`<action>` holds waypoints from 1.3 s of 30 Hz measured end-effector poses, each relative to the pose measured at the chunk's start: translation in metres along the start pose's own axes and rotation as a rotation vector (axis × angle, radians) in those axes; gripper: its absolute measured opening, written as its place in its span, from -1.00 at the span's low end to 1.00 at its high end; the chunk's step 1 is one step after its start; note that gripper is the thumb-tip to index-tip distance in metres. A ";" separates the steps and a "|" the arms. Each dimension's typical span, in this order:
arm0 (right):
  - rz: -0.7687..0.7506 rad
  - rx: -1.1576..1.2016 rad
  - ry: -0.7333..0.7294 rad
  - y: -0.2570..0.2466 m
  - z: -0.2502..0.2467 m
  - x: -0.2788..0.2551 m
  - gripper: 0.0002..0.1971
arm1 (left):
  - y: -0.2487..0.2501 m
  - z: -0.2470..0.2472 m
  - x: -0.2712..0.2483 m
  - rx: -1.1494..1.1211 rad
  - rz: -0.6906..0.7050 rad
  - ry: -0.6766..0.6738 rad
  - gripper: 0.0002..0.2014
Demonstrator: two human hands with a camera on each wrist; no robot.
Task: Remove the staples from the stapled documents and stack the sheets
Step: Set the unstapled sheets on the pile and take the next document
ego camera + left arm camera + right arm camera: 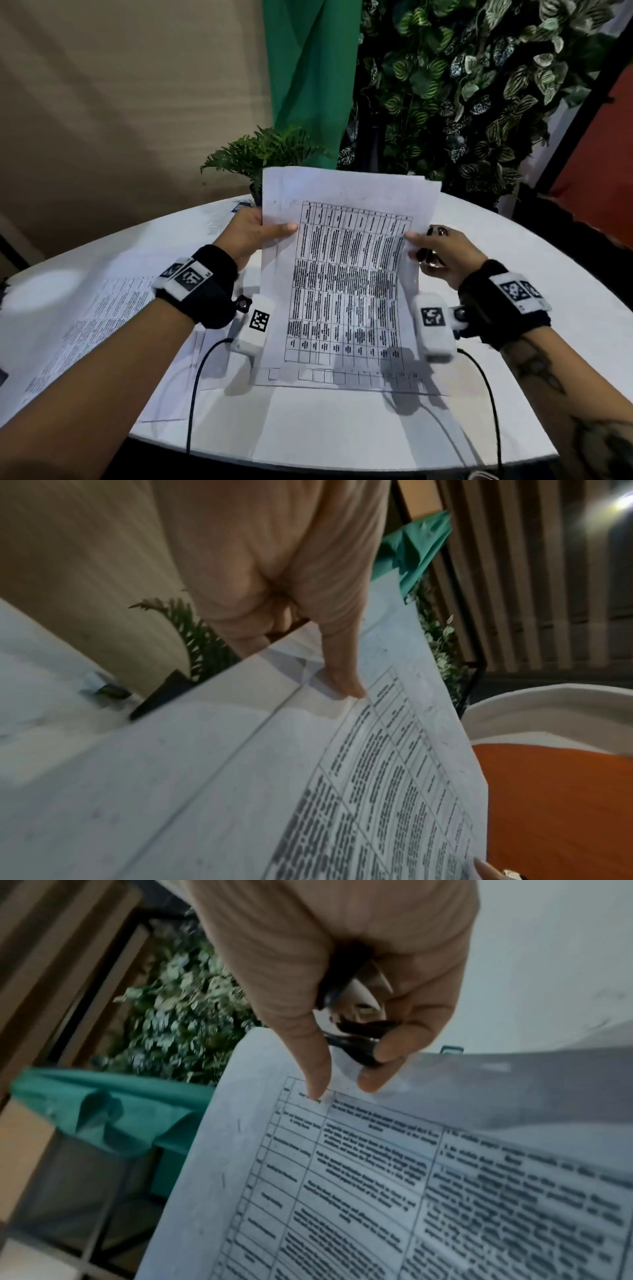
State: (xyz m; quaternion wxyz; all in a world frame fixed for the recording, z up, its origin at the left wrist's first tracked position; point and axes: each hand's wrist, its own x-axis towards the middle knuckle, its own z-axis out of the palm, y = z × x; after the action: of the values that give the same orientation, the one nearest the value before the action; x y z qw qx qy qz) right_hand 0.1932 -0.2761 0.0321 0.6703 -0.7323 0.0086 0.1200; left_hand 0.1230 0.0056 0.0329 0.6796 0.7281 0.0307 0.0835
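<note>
A printed document (pixel 346 274) with a dense table stands tilted above the white table (pixel 342 431), held at both side edges. My left hand (pixel 260 229) pinches its left edge, thumb (pixel 346 680) on the printed face and fingers hidden behind. My right hand (pixel 442 253) pinches the right edge between thumb and a fingertip, and its other fingers curl round a black staple remover (pixel 435 233) (pixel 356 1039). The right wrist view shows the document (pixel 377 1177) close up, with short dark marks in its margin. I cannot tell whether they are staples.
More printed sheets lie flat on the table: a spread at the left (pixel 102 322) and one under the held document's lower edge (pixel 342 380). A small potted fern (pixel 260 154) stands at the table's far edge. A green cloth (pixel 308 78) and a leaf wall (pixel 479 85) are behind.
</note>
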 end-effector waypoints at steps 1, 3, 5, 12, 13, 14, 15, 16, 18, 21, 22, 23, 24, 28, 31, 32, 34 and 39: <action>-0.004 0.035 0.001 -0.007 -0.001 0.001 -0.80 | 0.007 0.000 0.001 -0.011 0.027 -0.008 -0.77; -0.043 0.059 0.019 -0.017 -0.004 -0.001 -0.78 | 0.021 -0.001 0.000 -0.031 0.061 -0.014 -0.62; -0.106 0.059 0.033 -0.026 -0.007 -0.005 -0.78 | 0.030 -0.004 0.002 -0.040 0.091 0.000 -0.52; -0.177 0.015 0.027 -0.040 -0.010 -0.019 -0.81 | 0.039 -0.009 0.007 -0.023 0.127 0.056 -0.81; -0.187 0.011 0.027 -0.045 -0.009 -0.020 -0.81 | 0.042 -0.010 0.008 -0.016 0.135 0.058 -0.79; -0.200 0.011 0.029 -0.050 -0.009 -0.020 -0.82 | 0.047 -0.010 0.009 -0.008 0.152 0.056 -0.78; -0.221 0.017 0.029 -0.057 -0.009 -0.022 -0.83 | 0.053 -0.010 0.009 -0.001 0.176 0.059 -0.78; -0.255 0.027 0.026 -0.066 -0.009 -0.025 -0.84 | 0.061 -0.010 0.009 -0.003 0.210 0.072 -0.80; -0.376 0.060 0.019 -0.083 -0.010 -0.032 -0.83 | 0.079 -0.010 0.007 -0.038 0.314 0.125 -0.84; -0.601 0.138 0.031 -0.101 -0.011 -0.051 -0.86 | 0.107 -0.008 -0.004 -0.016 0.521 0.165 -0.89; -0.655 0.167 0.030 -0.101 -0.012 -0.057 -0.89 | 0.113 -0.009 -0.009 0.004 0.562 0.169 -0.89; -0.687 0.190 0.025 -0.098 -0.013 -0.062 -0.91 | 0.115 -0.009 -0.014 0.022 0.579 0.174 -0.88; -0.691 0.204 0.021 -0.091 -0.013 -0.065 -0.92 | 0.113 -0.009 -0.019 0.042 0.578 0.176 -0.86; -0.526 0.087 0.046 -0.042 -0.014 -0.067 -0.84 | 0.073 -0.007 -0.041 0.064 0.398 0.081 -0.84; -0.363 0.033 0.044 -0.003 -0.010 -0.067 -0.85 | 0.037 -0.005 -0.056 0.053 0.231 0.036 -0.74; -0.326 0.040 0.051 0.007 -0.008 -0.068 -0.86 | 0.029 -0.004 -0.059 0.052 0.180 0.048 -0.76; -0.285 0.063 0.058 0.020 -0.005 -0.072 -0.88 | 0.019 0.003 -0.064 0.068 0.135 0.098 -0.77; -0.274 0.081 0.055 0.033 -0.006 -0.084 -0.91 | 0.027 0.025 -0.061 0.229 0.306 0.359 -0.01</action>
State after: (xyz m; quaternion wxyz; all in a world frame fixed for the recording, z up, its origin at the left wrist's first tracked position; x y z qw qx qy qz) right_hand 0.1064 -0.2975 0.0158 0.7091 -0.7018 -0.0682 0.0067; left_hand 0.0651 -0.0305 0.0536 0.5557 0.7701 0.0494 0.3094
